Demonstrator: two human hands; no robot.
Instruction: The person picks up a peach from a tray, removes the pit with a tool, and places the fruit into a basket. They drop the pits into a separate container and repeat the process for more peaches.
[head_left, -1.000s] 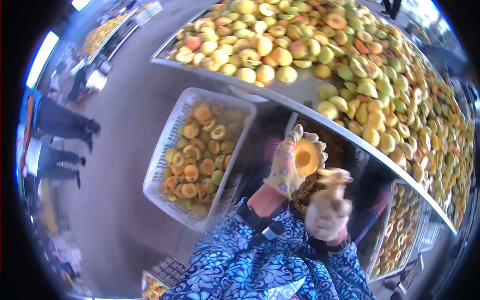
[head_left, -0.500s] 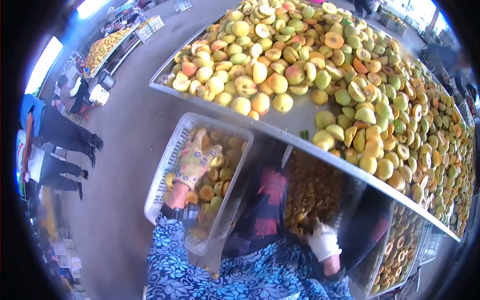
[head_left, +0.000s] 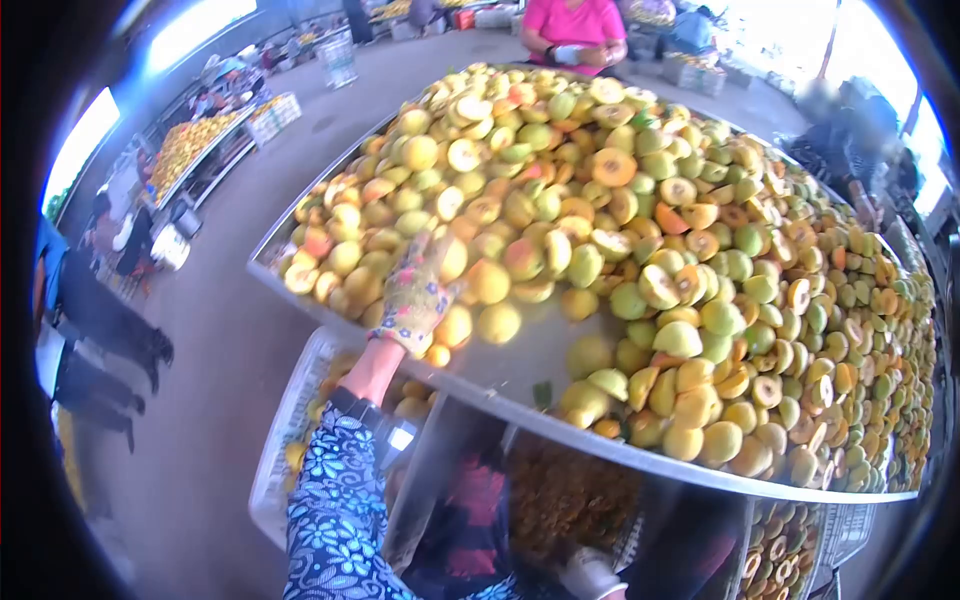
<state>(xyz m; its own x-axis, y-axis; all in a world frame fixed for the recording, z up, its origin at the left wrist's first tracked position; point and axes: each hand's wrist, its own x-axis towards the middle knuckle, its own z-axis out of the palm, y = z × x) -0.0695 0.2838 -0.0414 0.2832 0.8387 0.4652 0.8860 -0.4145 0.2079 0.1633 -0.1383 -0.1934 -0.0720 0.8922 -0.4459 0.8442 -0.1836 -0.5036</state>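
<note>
Nearest, my right hand (head_left: pixel 590 573), blurred beside the brown scraps (head_left: pixel 565 490); can't tell its grip. Left of it, a white plastic crate (head_left: pixel 272 465). Farther, my left hand (head_left: pixel 415 295) points far, fingers loosely spread, no peach visibly gripped, contact unclear. Peaches (head_left: pixel 487 282) sit around it, at the metal table's (head_left: pixel 490 368) near-left. Should be light, firmish, easily bruised, cut faces slippery: I'd take the skin sides. Roundish, no clear long axis; farther right, a halved peach (head_left: pixel 614 167) faces its cut side near.
</note>
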